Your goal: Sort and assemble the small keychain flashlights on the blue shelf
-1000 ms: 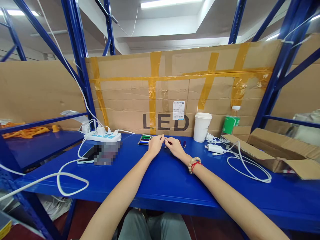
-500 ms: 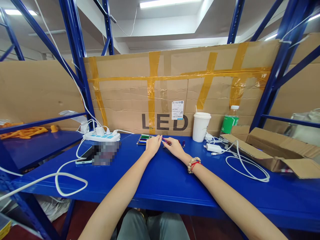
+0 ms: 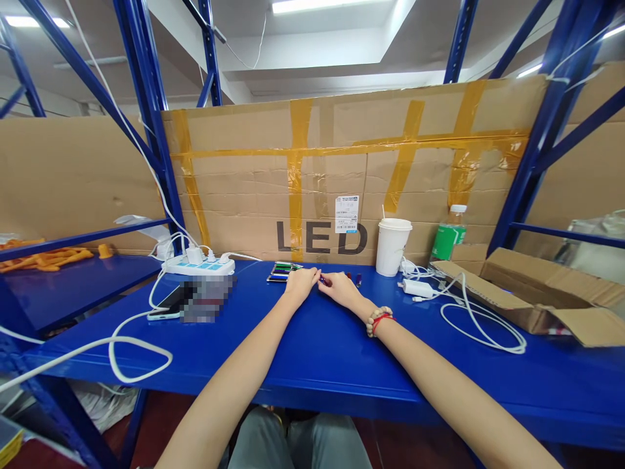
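Observation:
My left hand (image 3: 303, 281) and my right hand (image 3: 339, 288) meet fingertip to fingertip over the blue tabletop. Between them shows a small dark purple piece of a pen (image 3: 324, 281), pinched by the right fingers and reaching towards the left ones. The fingers of both hands are closed, and most of the pen is hidden in them. Several pens (image 3: 279, 271) in green, black, blue and silver lie in a row just beyond my left hand. A short purple piece, perhaps a pen cap (image 3: 359, 280), lies right of my right hand.
Left stand a white power strip (image 3: 200, 266) and a phone (image 3: 166, 304) with white cables. At the back right are a lidded white cup (image 3: 391, 247), a green-labelled bottle (image 3: 448, 238) and a white charger (image 3: 418, 289). An open cardboard box (image 3: 527, 293) sits far right.
The thin purple length that stretched between my hands a moment ago shows less now. My hands have shifted only slightly, with the fingertips lower and a little apart.

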The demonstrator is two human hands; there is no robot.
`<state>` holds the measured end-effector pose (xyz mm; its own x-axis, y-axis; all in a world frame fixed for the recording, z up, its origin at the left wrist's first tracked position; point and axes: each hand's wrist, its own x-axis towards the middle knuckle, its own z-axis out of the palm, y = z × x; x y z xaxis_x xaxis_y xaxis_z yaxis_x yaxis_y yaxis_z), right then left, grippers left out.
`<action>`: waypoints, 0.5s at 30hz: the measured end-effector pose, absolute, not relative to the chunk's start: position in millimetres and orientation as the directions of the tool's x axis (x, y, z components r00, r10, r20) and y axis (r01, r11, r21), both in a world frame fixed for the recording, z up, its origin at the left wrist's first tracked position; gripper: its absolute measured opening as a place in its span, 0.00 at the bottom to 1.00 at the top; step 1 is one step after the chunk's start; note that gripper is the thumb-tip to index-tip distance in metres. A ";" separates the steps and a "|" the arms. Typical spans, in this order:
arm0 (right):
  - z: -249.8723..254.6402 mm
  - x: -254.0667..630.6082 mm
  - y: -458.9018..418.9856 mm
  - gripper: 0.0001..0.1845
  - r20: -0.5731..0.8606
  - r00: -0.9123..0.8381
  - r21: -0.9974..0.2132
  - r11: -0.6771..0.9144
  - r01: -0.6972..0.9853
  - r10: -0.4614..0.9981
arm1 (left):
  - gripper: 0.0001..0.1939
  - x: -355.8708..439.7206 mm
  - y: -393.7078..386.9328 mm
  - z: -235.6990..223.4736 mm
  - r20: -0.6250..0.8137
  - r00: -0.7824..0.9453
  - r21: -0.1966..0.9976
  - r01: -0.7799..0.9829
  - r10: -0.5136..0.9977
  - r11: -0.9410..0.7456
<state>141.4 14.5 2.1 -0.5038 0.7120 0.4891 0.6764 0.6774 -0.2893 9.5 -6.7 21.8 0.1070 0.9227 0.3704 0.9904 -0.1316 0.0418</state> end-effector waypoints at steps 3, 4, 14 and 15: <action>0.1 143.1 16.9 0.11 0.472 -0.530 -0.291 0.692 0.661 0.705 | 0.21 5.9 -5.8 20.5 0.364 0.105 0.051 0.990 0.925 -0.132; -0.2 143.3 17.1 0.11 0.469 -0.530 -0.285 0.689 0.666 0.706 | 0.21 4.7 -5.6 20.1 0.362 0.108 0.068 0.988 0.926 -0.141; 1.1 143.4 14.7 0.10 0.476 -0.526 -0.203 0.670 0.714 0.704 | 0.21 2.9 -7.4 18.8 0.361 0.122 0.221 0.952 0.925 -0.212; 1.2 143.6 14.6 0.10 0.480 -0.524 -0.203 0.671 0.713 0.703 | 0.21 3.0 -7.7 18.8 0.359 0.130 0.220 0.951 0.924 -0.219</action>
<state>143.6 14.6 1.2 -0.5244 0.7031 0.4803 0.7132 0.6708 -0.2033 3.0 -7.7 18.8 0.1298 0.9244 0.3587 0.9506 -0.2189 0.2202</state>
